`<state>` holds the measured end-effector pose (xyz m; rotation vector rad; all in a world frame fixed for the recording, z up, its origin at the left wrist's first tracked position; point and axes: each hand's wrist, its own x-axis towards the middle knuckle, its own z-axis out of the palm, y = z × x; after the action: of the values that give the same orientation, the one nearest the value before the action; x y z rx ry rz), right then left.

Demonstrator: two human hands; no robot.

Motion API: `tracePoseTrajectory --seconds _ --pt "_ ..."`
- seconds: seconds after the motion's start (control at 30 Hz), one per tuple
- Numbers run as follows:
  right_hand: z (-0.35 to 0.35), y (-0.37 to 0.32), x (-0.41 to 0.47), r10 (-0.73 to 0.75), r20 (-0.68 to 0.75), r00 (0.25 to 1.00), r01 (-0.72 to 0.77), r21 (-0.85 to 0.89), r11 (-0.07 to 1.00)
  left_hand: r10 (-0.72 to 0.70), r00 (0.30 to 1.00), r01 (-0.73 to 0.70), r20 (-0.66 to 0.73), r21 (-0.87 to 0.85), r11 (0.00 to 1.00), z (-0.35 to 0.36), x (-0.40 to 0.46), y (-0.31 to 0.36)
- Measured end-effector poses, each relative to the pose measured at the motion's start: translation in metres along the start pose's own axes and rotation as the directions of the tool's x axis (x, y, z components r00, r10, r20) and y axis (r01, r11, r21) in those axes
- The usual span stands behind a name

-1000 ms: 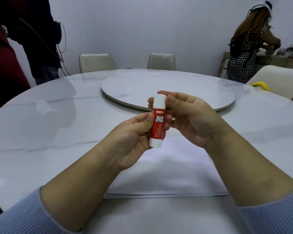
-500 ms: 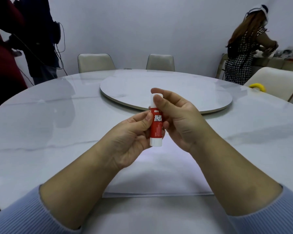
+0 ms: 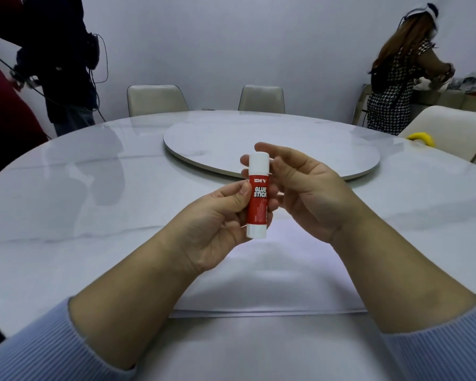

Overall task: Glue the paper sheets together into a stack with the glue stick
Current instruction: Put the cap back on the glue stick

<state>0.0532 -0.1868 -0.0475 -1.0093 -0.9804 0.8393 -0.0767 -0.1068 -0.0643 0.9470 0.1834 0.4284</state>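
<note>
A red and white glue stick (image 3: 256, 204) with its white cap on stands upright in the air above the table. My left hand (image 3: 212, 229) grips its red body between thumb and fingers. My right hand (image 3: 308, 193) reaches round the white cap from behind. Its fingertips show to the left of the cap and its thumb lies beside the cap on the right. A stack of white paper sheets (image 3: 272, 287) lies flat on the table under both hands, with its near edge towards me.
The round white marble table (image 3: 66, 215) carries a turntable (image 3: 272, 138) at its centre. Chairs (image 3: 155, 99) stand at the far side and one chair (image 3: 451, 127) at the right with a yellow object (image 3: 421, 137). A person (image 3: 61, 64) stands back left, another person (image 3: 393, 78) back right.
My right thumb covered the front of the cap half a second ago and now lies beside it, so the whole cap shows. The left hand keeps its grip on the body.
</note>
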Motion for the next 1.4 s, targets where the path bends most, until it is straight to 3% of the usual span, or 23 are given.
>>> tracePoseTrajectory --seconds 0.33,0.4,0.5,0.6,0.73,1.0,1.13,1.23,1.33,1.4 --pt "-0.003 -0.003 -0.002 0.053 0.034 0.998 -0.052 -0.026 0.998 -0.017 1.0 0.017 0.022 0.025 1.0 -0.003 0.003 -0.003" --pt "-0.002 -0.002 -0.002 0.05 -0.012 0.999 -0.05 -0.022 0.999 -0.014 1.0 0.014 0.017 0.02 1.0 -0.003 0.004 -0.004" --pt "0.0 0.0 0.0 -0.014 -0.143 0.99 -0.012 -0.182 0.983 -0.013 1.0 0.013 -0.011 0.044 0.999 -0.005 0.006 -0.006" --pt "0.002 -0.006 0.002 -0.136 -0.172 0.976 0.057 -0.4 0.915 0.008 0.999 -0.005 -0.038 0.075 0.997 -0.005 0.008 -0.005" --pt "0.008 -0.011 0.003 -0.238 -0.164 0.957 0.134 -0.476 0.869 0.034 0.999 -0.032 -0.027 0.075 0.997 -0.002 0.009 -0.003" --pt "0.009 -0.006 0.005 -0.233 -0.143 0.962 0.108 -0.587 0.802 0.021 0.998 -0.016 -0.062 0.087 0.996 -0.005 0.01 -0.005" --pt "0.004 -0.005 0.002 -0.245 -0.127 0.961 0.122 -0.602 0.789 0.03 0.999 -0.025 -0.03 0.15 0.988 -0.006 0.008 -0.005" --pt "-0.008 -0.012 -0.008 -0.224 -0.121 0.967 0.138 -0.491 0.86 0.03 1.0 -0.027 -0.009 0.214 0.977 -0.005 0.011 0.001" --pt "-0.033 -0.019 -0.014 -0.285 -0.266 0.921 0.127 -0.488 0.863 0.104 0.993 -0.085 -0.06 0.255 0.963 -0.011 0.026 0.017" --pt "-0.048 -0.019 -0.014 -0.298 -0.355 0.886 0.095 -0.49 0.867 0.168 0.981 -0.119 -0.096 0.388 0.914 -0.019 0.038 0.027"
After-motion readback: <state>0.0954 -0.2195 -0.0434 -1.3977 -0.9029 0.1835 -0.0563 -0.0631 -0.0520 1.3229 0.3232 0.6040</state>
